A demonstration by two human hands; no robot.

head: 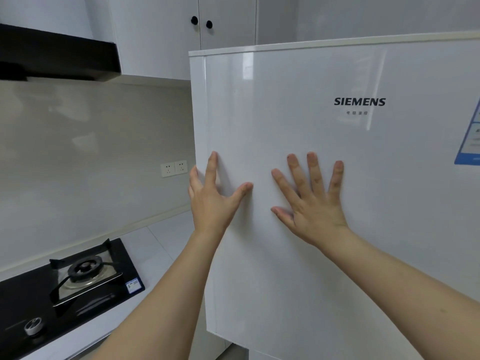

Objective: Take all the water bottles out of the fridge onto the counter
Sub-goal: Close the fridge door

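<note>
The fridge door (324, 141) is white, glossy and shut, so no water bottles are visible. The right hand (313, 203) lies flat on the door face, fingers spread and straight. The left hand (211, 196) sits at the door's left edge: index finger and thumb rest on the front, while the other fingers reach round the edge, their tips hidden. Left of the fridge, the white table (155, 245) carries a black gas hob (67, 287); a bare strip lies between hob and fridge. Two wall sockets (174, 168) sit just beside the door edge. A blue label (470, 141) marks the door's right side.
</note>
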